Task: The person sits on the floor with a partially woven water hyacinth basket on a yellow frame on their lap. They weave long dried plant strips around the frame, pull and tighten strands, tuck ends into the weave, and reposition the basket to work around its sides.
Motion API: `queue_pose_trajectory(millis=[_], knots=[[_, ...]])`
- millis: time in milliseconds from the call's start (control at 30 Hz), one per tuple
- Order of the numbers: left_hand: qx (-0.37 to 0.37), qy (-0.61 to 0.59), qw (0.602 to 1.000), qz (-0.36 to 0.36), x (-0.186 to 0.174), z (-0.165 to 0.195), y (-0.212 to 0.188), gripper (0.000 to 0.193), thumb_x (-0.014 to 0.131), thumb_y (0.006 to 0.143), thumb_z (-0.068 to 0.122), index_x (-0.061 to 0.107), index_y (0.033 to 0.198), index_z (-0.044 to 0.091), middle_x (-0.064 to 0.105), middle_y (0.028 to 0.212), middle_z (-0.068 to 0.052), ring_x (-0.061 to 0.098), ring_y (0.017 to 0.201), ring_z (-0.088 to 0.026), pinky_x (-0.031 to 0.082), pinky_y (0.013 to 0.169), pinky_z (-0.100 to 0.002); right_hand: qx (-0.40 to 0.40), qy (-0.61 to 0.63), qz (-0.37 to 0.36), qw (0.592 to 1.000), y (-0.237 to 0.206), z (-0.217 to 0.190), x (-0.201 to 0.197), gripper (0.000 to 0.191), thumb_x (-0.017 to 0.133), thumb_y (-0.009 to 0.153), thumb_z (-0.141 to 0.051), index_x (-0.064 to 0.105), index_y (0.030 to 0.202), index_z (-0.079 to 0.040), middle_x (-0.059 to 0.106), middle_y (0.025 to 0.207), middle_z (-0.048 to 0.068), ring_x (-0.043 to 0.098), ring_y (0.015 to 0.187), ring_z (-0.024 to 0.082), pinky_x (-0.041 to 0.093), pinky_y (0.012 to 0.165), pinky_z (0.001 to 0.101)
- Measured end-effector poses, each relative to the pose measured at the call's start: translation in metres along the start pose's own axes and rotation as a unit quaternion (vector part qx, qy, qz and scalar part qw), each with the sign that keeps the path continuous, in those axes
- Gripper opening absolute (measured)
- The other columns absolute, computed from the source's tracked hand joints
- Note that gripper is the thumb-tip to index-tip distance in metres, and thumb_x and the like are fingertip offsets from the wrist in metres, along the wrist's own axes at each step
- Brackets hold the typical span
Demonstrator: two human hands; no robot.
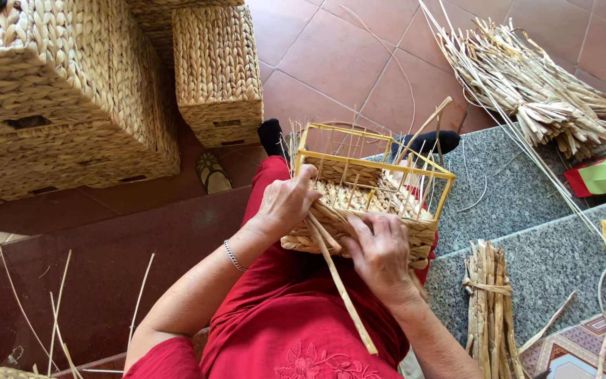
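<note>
Two finished woven baskets, a big one (57,98) and a smaller one (217,70), are standing on the red tiled floor (345,63) at upper left, while a large sheaf of dried straw (541,91) is lying at upper right across the tiles and a grey stone step (520,189). A person in red clothing is sitting with a half-woven basket (366,203) on a yellow wire frame (373,151) resting on the lap. A smaller tied bundle of stalks (489,302) is lying on the step just beside the right knee. The left hand (287,203) is gripping the basket's near corner, fingers curled over the rim. The right hand (380,256) is pressing against the woven side, fingers bent, pinching a long loose strand (341,288) that is trailing down over the lap.
</note>
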State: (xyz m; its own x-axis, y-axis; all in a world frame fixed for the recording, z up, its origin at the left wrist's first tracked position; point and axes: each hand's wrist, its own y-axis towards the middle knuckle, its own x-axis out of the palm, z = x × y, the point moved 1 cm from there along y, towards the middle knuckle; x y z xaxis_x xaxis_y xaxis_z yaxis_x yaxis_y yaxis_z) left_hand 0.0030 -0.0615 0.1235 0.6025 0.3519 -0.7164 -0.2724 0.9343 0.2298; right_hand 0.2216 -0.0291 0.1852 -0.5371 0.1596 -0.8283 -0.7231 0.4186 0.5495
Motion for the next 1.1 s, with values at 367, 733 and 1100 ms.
queue_pose_trajectory(millis=[367,733,1100], knots=[[0.183,-0.080,0.980,-0.001,-0.025,0.007,-0.005,0.037,0.067,0.079,0.003,0.065,0.116,0.002,0.068,0.107,-0.017,0.071,0.088,-0.037,0.059,0.075,-0.042,0.310,0.415,-0.085,0.851,0.001,0.016,0.051,0.024,0.075,0.092,-0.016,0.074,0.115,-0.006,0.079,0.093,0.000,0.074,0.072,0.010,0.059,0.056,0.0242],[0.036,-0.080,0.996,0.028,-0.005,0.020,-0.014,0.013,0.066,0.093,0.008,0.065,0.106,0.005,0.069,0.092,-0.018,0.070,0.085,-0.038,0.056,0.072,-0.046,0.372,0.471,-0.141,0.787,0.016,0.019,0.039,0.065,0.070,0.090,-0.002,0.043,0.149,-0.004,0.071,0.114,0.007,0.070,0.086,0.010,0.060,0.073,0.0242],[0.148,-0.077,0.980,0.109,0.003,0.028,-0.023,0.016,0.073,0.088,0.007,0.068,0.103,0.007,0.069,0.099,-0.010,0.068,0.092,-0.031,0.057,0.078,-0.041,-0.004,0.172,0.094,0.981,0.002,-0.013,0.033,0.029,0.074,0.085,0.000,0.074,0.114,-0.002,0.069,0.112,0.010,0.066,0.100,0.029,0.056,0.087,0.0407]])
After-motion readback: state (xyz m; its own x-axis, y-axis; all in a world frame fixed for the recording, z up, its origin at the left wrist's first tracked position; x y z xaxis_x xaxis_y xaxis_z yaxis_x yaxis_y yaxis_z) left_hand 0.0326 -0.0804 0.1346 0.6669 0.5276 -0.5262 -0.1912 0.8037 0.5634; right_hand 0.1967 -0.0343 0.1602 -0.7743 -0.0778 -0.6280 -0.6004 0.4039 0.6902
